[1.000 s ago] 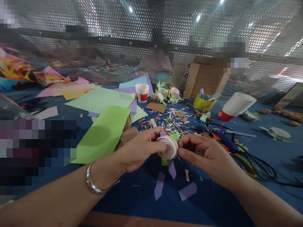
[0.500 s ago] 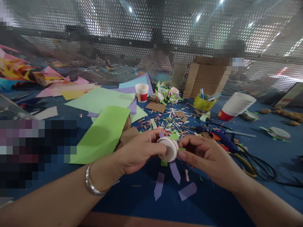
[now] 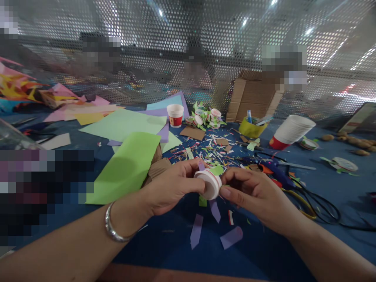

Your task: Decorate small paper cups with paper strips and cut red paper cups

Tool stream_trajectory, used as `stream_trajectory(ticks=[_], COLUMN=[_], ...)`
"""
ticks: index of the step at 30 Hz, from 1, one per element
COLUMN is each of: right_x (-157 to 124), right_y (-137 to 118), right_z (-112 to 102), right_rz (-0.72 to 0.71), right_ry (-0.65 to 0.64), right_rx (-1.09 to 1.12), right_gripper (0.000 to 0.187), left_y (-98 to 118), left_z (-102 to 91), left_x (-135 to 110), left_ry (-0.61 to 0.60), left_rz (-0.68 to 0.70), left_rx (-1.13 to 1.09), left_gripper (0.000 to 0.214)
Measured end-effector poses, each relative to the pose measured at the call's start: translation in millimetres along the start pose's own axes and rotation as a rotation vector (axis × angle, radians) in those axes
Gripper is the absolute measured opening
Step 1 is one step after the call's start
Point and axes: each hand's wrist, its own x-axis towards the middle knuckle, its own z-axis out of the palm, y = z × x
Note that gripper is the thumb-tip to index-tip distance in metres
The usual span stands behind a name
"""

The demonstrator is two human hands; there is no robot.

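Both hands hold a small white cut-down paper cup piece (image 3: pixel 209 183) with a red rim stripe, just above the blue table. My left hand (image 3: pixel 173 186) grips its left side with thumb and fingers closed. My right hand (image 3: pixel 252 194) pinches its right edge, thumb against the rim. Purple paper strips (image 3: pixel 215 210) and a green bit hang from the piece. A silver bangle (image 3: pixel 113 227) sits on my left wrist.
Loose purple strips (image 3: pixel 232 237) lie on the blue table (image 3: pixel 164 243) below the hands. A green sheet (image 3: pixel 129 164), corrugated cardboard, paper scraps, a glue gun (image 3: pixel 279 172) with black cable, a cup stack (image 3: pixel 290 131), a red-and-white cup (image 3: pixel 175 115) and a mesh screen surround.
The cup piece has turned slightly between the fingers and the hanging purple strip has swung. Both hands stay in place.
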Motion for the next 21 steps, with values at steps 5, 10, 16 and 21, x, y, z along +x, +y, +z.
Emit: stream_trajectory(ticks=[5,10,16,21], right_x=[-0.4,0.6,0.7,1.0], right_y=[-1.2,0.0,4.2,6.9], right_z=[-2.9,-2.3,-1.7,-3.9], right_rz=[-0.027,-0.048,-0.022,-0.003], right_ry=[0.038,0.079,0.014,0.027], right_rx=[-0.023,-0.034,0.077,0.102], right_gripper=[0.031,0.033,0.029,0.029], left_y=[3.2,3.7,2.8,6.8], left_z=[1.0,1.9,1.1,-0.5], left_x=[-0.8,-2.7,-2.9,-2.2], left_ry=[0.002,-0.033,-0.049,0.032], left_rz=[0.0,-0.034,-0.067,-0.006], left_rx=[-0.029,-0.017,0.033,0.046], left_gripper=[0.02,0.017,0.019,0.034])
